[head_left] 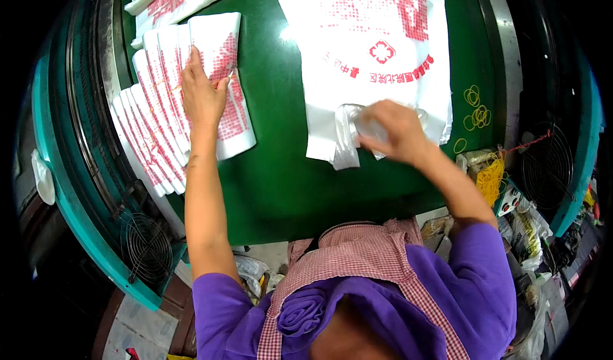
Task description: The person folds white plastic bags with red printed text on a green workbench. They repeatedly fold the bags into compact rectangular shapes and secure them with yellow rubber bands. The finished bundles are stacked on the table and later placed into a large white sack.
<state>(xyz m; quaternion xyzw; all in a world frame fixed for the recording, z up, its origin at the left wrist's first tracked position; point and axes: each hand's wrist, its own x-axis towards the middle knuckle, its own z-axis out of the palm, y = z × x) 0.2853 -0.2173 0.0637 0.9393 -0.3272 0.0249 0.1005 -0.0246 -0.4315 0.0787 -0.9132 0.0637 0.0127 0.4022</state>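
A dark round wire grille [147,246] sits at lower left beside a teal curved frame [96,253] — a second grille [547,168] stands at right, a small knobbed panel [510,200] near it.

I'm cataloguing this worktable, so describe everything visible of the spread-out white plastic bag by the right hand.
The white plastic bag looks thin and glossy, with red blocky patterning, a four-lobed emblem and an arc of characters. It lies flat on the green tabletop, its far end cut off by the frame. Its near end shows a crumpled, translucent handle; the right hand, blurred, is there, hold unclear.
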